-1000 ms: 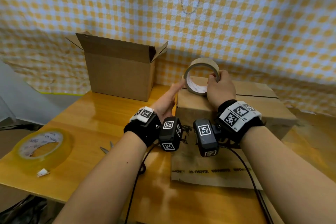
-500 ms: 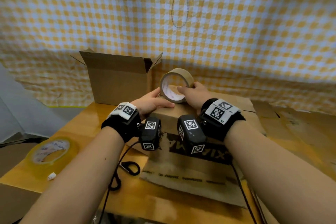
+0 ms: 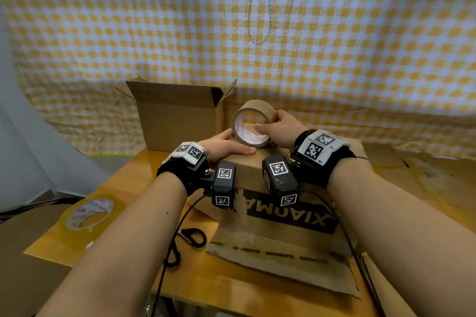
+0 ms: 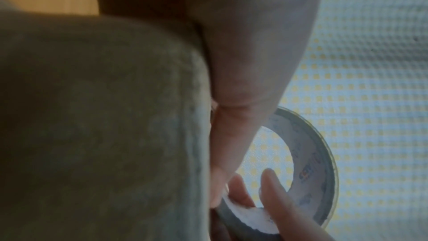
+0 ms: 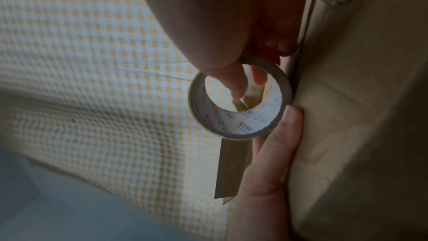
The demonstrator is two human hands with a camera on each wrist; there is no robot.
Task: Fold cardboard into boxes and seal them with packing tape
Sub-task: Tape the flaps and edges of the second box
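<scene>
A brown packing tape roll (image 3: 253,110) stands on edge on the top left end of a closed cardboard box (image 3: 283,188) printed XIAOMA. My right hand (image 3: 269,121) grips the roll, thumb inside the core and fingers over the outside. In the right wrist view the thumb (image 5: 231,84) passes through the roll (image 5: 238,122). My left hand (image 3: 240,143) lies flat on the box top just left of the roll, fingers straight and touching it. The left wrist view shows the box wall (image 4: 92,117), the roll (image 4: 312,162) and right-hand fingertips (image 4: 275,190) on it.
An open cardboard box (image 3: 177,121) stands at the back left against the checked cloth. A clear yellow tape roll (image 3: 90,212) lies near the wooden table's (image 3: 144,177) left edge. Black-handled scissors (image 3: 193,237) lie beside a flat cardboard sheet (image 3: 283,262) under the box.
My left hand moved from the box's left side onto its top and now lies flat. My right hand's grip shifted from over the roll's top to thumb through the core.
</scene>
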